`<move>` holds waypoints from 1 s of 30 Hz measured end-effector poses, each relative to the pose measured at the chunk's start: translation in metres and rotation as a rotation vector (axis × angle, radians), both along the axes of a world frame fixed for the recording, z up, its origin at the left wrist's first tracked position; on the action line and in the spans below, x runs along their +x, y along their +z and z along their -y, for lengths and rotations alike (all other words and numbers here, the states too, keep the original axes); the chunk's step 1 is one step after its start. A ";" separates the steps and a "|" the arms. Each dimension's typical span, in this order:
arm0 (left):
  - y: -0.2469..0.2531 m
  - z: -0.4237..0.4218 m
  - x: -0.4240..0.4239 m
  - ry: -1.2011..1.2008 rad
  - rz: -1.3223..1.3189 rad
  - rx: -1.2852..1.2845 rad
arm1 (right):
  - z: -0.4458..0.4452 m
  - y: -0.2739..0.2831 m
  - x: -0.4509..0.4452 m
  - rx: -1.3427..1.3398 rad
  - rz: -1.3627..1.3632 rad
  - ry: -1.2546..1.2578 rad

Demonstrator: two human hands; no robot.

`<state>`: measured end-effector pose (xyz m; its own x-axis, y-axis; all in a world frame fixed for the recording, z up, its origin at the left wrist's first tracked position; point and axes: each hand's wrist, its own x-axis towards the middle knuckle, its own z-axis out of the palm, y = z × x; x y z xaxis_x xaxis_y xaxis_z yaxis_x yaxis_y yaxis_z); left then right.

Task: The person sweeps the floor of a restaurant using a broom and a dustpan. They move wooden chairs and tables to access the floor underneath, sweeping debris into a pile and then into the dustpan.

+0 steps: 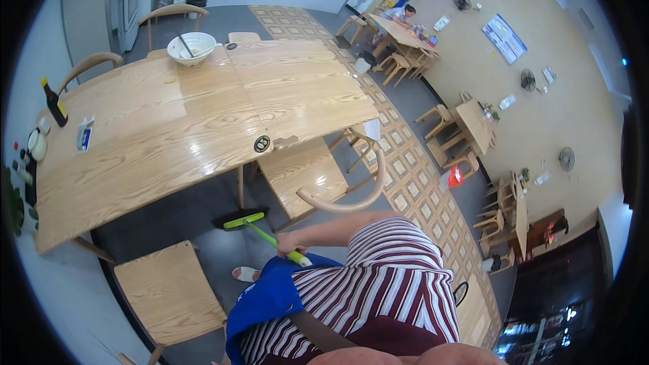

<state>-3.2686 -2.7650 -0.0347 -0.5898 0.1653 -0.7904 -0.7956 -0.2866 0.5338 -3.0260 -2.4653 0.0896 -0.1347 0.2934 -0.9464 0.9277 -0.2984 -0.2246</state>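
Note:
My right hand grips the green handle of a broom near its upper end, in front of my blue apron. The broom head, lime green with dark bristles, is low over the grey floor by a leg of the long wooden table. A wooden chair with a curved back rail stands just beyond my right forearm. Another wooden seat is to the left of my apron. My left hand is out of view. One foot in a light sandal shows below the broom.
On the table are a white bowl holding dark chopsticks and a spoon, a yellow-capped bottle, a tissue packet and condiment containers. Across the patterned aisle, a person sits at another table. A red bag hangs there.

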 end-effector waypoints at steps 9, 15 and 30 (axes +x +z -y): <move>0.005 -0.012 -0.005 -0.155 0.033 0.016 | 0.012 -0.005 0.026 -0.030 0.002 -0.029; -0.001 0.001 -0.022 -0.113 0.009 0.074 | -0.009 -0.016 0.022 -0.059 0.022 0.077; -0.032 -0.102 -0.161 0.282 0.160 0.333 | -0.003 0.037 0.010 0.038 -0.152 0.287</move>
<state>-3.4297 -2.6632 -0.0669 -0.5231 0.2764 -0.8062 -0.7270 -0.6384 0.2529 -3.0156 -2.4620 0.1266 -0.3558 0.2575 -0.8984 0.9278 -0.0180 -0.3727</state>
